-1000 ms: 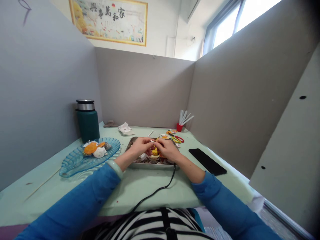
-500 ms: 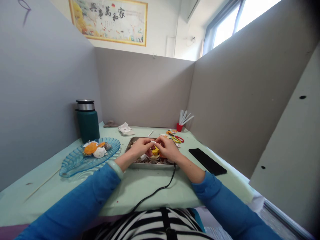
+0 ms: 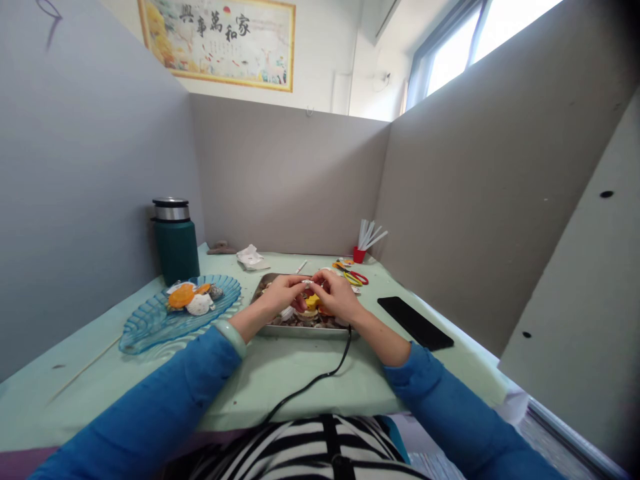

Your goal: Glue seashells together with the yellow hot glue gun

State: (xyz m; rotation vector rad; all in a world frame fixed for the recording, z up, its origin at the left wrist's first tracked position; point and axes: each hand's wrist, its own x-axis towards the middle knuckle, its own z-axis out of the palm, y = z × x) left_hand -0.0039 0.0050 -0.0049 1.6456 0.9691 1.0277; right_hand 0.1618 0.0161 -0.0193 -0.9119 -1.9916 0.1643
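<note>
Black-and-white striped garment [image 3: 295, 453], nearest, at the lower edge. Blue sleeves [image 3: 150, 407], a pair, reaching forward over a pale green cloth [image 3: 360, 393]. Black cable [image 3: 320, 378], one, running from the lap to the right wrist. Thin stick [image 3: 83, 370], lying at left. Pale bangle [image 3: 231, 337], on the left wrist. Metal tray [image 3: 295, 331], shallow, holding shells and a yellow piece [image 3: 313, 303], with both hands above it. Left hand [image 3: 280, 295]: thumb and forefinger narrowed to a pinch on a small white piece [image 3: 307, 283], which is over the tray. Right hand [image 3: 343, 298]: fingers curled, tips at the same piece; whether they also grip it, cannot tell. Blue scalloped plate [image 3: 145, 333], left of the tray, bearing orange and white shells [image 3: 193, 300]. Black flat slab [image 3: 415, 323], right of the tray. Dark green bottle [image 3: 175, 250], upright, behind the plate. Red-and-yellow-handled tool [image 3: 357, 277], beyond the right hand. Red cup [image 3: 359, 255], holding white sticks [image 3: 370, 235]. Crumpled tissue [image 3: 251, 257], beyond the tray. Grey partition [image 3: 290, 173], behind all these. Framed panel [image 3: 220, 47], on the far wall.
</note>
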